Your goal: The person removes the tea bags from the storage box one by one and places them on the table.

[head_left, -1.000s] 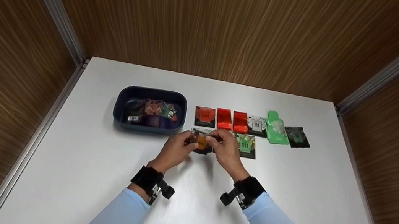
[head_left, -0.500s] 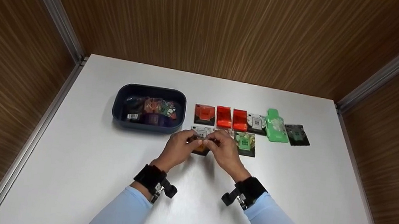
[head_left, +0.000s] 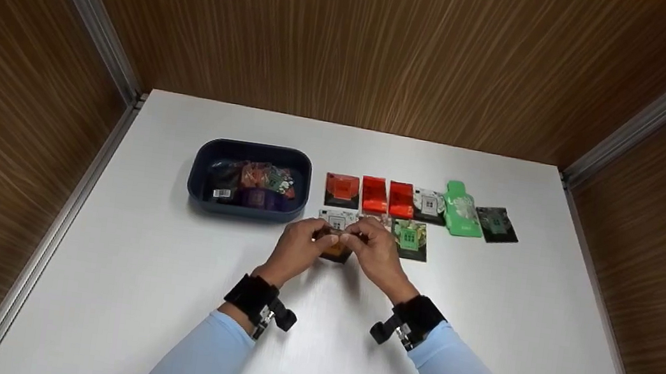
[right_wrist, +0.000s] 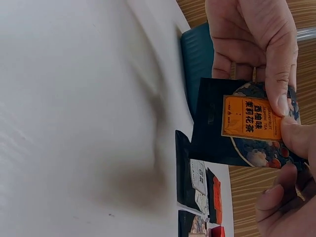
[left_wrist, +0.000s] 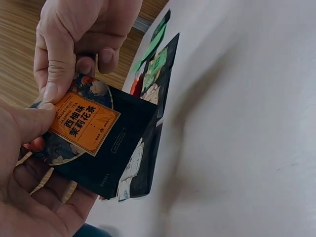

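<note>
Since a second ago both hands are holding nearly the same spot, the packet having dropped a little lower between them so less of its orange label is showing from above. Left hand [head_left: 298, 248] and right hand [head_left: 376, 256] are each pinching the top edge of a black tea packet [left_wrist: 94, 143] with an orange label, thumbs meeting at the middle, holding it upright just above the white table [head_left: 164, 293]. Behind it two more packets are lying flat in a near row, a pale one [head_left: 336, 220] and a green one [head_left: 409, 239]. Farther back a row of red, green and dark sachets [head_left: 401, 200] is stretching rightward, and a dark blue tray [head_left: 202, 160] holding more packets is sitting to the left
</note>
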`<state>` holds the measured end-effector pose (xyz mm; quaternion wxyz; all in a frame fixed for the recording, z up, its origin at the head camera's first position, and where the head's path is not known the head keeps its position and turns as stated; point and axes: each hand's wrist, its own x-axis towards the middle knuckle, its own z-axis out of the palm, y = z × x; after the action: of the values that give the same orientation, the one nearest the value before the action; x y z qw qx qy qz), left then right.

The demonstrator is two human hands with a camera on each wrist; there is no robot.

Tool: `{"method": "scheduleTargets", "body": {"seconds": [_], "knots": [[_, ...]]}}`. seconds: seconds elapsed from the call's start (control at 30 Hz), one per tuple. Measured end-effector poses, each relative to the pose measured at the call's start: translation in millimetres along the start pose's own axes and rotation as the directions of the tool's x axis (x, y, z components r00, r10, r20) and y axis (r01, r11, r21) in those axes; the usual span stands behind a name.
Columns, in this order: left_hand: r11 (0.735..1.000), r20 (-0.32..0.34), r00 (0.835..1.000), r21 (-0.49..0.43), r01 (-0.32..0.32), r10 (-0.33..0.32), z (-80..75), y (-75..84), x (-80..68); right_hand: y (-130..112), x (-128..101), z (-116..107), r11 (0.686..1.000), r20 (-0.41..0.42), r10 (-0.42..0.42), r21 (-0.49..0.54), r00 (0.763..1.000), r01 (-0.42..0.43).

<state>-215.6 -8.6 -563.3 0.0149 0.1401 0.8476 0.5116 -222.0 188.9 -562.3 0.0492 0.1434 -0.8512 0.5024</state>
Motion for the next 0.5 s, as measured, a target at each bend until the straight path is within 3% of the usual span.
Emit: {"method": "scheduleTargets", "body": {"seconds": [0.3, 0.5], "knots": [[0.996, 0.028, 0.996, 0.01, 0.083, -0.083, -0.8, -4.0, 0.1, -0.2, 0.9, -5.1, 0.984, -0.101, 0.131, 0.132, 0.986, -0.117], [0.993, -0.007, 0.994, -0.053, 0.108, -0.109, 1.5, -0.9, 0.0, 5.8, -4.5, -3.1, 0.943, -0.008, 0.266, 0.21, 0.964, -0.258]]}}
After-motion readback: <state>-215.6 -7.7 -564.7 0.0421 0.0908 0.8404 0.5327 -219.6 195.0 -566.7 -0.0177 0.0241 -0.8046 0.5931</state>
